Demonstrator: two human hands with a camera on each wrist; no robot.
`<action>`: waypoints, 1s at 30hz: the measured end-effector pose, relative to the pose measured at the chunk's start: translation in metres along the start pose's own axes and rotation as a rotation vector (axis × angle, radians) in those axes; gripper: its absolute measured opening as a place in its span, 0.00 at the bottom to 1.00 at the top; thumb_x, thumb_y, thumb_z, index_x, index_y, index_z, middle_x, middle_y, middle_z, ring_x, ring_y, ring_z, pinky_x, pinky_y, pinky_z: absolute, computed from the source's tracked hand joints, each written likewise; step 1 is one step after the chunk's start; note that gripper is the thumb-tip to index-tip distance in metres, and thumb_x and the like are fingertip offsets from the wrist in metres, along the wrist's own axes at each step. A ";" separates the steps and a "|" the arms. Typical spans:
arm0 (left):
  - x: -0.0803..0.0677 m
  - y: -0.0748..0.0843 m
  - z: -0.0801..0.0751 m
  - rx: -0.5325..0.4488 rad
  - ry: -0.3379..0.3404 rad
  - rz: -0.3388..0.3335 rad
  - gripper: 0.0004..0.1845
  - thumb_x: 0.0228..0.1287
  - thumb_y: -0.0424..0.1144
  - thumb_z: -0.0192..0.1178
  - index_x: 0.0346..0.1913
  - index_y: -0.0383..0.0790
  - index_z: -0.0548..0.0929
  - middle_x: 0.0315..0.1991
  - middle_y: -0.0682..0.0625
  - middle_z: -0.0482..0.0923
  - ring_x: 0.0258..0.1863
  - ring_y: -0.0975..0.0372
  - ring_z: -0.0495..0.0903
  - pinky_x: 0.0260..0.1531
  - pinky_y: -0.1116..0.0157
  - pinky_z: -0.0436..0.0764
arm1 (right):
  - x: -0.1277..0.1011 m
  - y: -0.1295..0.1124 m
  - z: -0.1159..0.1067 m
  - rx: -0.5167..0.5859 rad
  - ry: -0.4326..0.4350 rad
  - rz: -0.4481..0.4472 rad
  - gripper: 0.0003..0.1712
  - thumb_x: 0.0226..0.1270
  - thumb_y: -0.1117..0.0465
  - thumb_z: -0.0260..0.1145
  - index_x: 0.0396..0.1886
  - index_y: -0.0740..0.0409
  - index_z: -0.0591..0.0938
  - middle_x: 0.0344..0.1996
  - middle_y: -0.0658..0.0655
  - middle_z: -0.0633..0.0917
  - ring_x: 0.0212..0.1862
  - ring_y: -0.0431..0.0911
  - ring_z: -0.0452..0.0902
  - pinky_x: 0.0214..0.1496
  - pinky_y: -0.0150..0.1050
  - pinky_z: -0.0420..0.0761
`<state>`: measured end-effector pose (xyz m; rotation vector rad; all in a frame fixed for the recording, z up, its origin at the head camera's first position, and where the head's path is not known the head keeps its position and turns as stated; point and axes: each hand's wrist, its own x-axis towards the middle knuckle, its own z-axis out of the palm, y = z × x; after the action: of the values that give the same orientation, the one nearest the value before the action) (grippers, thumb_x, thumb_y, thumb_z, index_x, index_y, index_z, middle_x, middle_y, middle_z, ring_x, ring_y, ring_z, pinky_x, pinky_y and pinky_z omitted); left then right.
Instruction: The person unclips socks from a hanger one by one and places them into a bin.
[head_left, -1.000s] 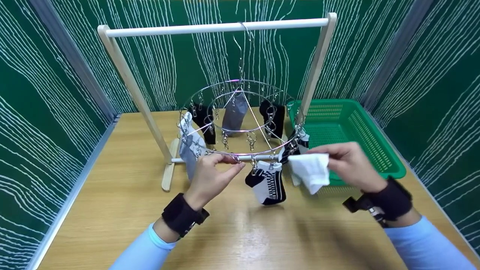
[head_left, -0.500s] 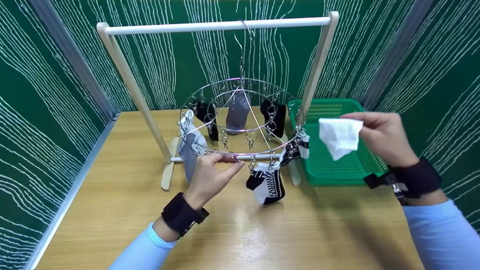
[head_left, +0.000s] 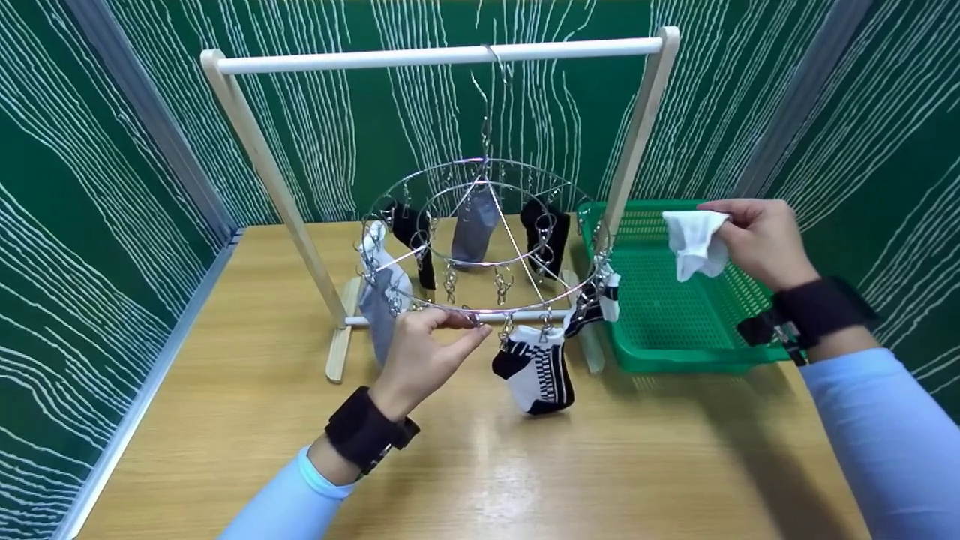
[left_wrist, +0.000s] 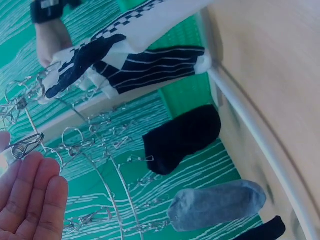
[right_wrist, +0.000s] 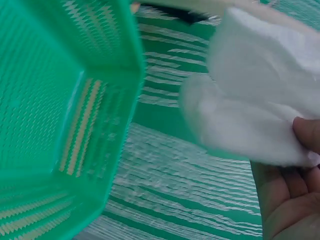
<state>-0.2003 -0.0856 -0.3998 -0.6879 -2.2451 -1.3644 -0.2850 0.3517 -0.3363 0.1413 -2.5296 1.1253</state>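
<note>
At the front of the round metal sock hanger [head_left: 457, 306], my left hand [head_left: 427, 356] pinches a small wire clip [left_wrist: 27, 146] between thumb and fingers. My right hand [head_left: 765, 244] holds a white sock [head_left: 696, 241] by its edge, up over the green basket [head_left: 675, 358]. Close to the right wrist camera, the sock hangs folded and wrinkled. Beside my left fingers a black-and-white sock [head_left: 541, 367] hangs from clips, and a striped sock [head_left: 592, 309] hangs to its right.
A wooden stand with a white bar [head_left: 375, 58] carries the hanger. Grey and white socks [head_left: 384, 300] hang at the left. Black socks [head_left: 546, 236] and a grey sock [left_wrist: 217, 204] hang at the back. Green patterned walls [head_left: 67, 225] enclose the table [head_left: 262, 442].
My right hand has moved the white sock from near the hanger's front right edge up and rightward over the basket. The left hand has stayed on the clip.
</note>
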 end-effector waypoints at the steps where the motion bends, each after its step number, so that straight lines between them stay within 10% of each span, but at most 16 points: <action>1: 0.000 0.001 0.000 -0.002 -0.003 -0.007 0.08 0.63 0.34 0.79 0.39 0.32 0.92 0.36 0.42 0.94 0.37 0.53 0.93 0.45 0.57 0.91 | 0.003 0.003 0.002 -0.024 -0.014 -0.003 0.16 0.80 0.67 0.63 0.56 0.73 0.89 0.41 0.55 0.95 0.33 0.21 0.79 0.34 0.17 0.80; 8: 0.001 0.001 -0.001 -0.004 -0.005 -0.027 0.08 0.63 0.34 0.79 0.39 0.32 0.93 0.36 0.42 0.94 0.38 0.53 0.93 0.45 0.54 0.91 | 0.024 0.019 0.014 -0.201 -0.167 0.017 0.20 0.81 0.70 0.55 0.62 0.75 0.85 0.55 0.81 0.86 0.34 0.44 0.83 0.30 0.24 0.74; 14: 0.001 0.002 0.000 -0.005 0.006 -0.031 0.08 0.63 0.35 0.79 0.38 0.33 0.93 0.35 0.43 0.94 0.37 0.52 0.93 0.45 0.59 0.90 | 0.031 0.037 0.035 -0.309 -0.311 -0.003 0.22 0.75 0.74 0.53 0.63 0.78 0.82 0.58 0.84 0.83 0.51 0.74 0.85 0.49 0.57 0.90; 17: 0.002 0.001 0.001 -0.015 0.011 -0.029 0.08 0.63 0.35 0.79 0.38 0.32 0.93 0.35 0.43 0.94 0.37 0.52 0.93 0.45 0.56 0.90 | 0.033 0.045 0.048 -0.345 -0.397 -0.028 0.23 0.72 0.76 0.52 0.62 0.80 0.82 0.57 0.85 0.83 0.57 0.78 0.83 0.59 0.69 0.85; 30: 0.000 -0.002 -0.001 0.009 0.014 -0.022 0.08 0.62 0.35 0.80 0.38 0.33 0.93 0.35 0.43 0.93 0.36 0.52 0.93 0.44 0.53 0.90 | 0.032 0.063 0.086 -0.462 -0.682 -0.149 0.22 0.67 0.78 0.53 0.54 0.81 0.86 0.53 0.81 0.87 0.59 0.77 0.83 0.63 0.68 0.84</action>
<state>-0.2014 -0.0874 -0.4003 -0.6503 -2.2525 -1.3640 -0.3543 0.3332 -0.4216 0.6724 -3.2205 0.4443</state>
